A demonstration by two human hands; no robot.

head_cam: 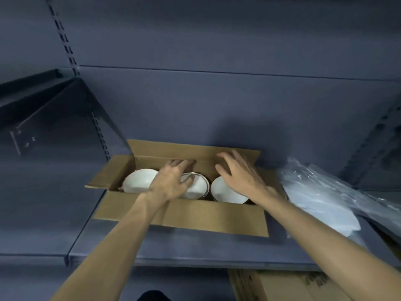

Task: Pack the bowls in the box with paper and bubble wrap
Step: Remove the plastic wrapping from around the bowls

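Gripping the middle bowl [193, 187], the left hand [171, 183] curls its fingers over the rim from the near-left side; this bowl looks like a nested stack, though I cannot count the pieces. It sits in the box [195, 216] between a left bowl [138, 181] and a right bowl [225, 192], the three in a row along the box's long axis, which runs left to right. Spread and holding nothing, the right hand [240, 174] hovers over the right bowl's far edge and is the nearer hand to it. Box flaps stand open on the shelf [195, 250]. Clear plastic wrap [321, 192] over white paper [338, 220] lies just right of the box, nearest the right hand.
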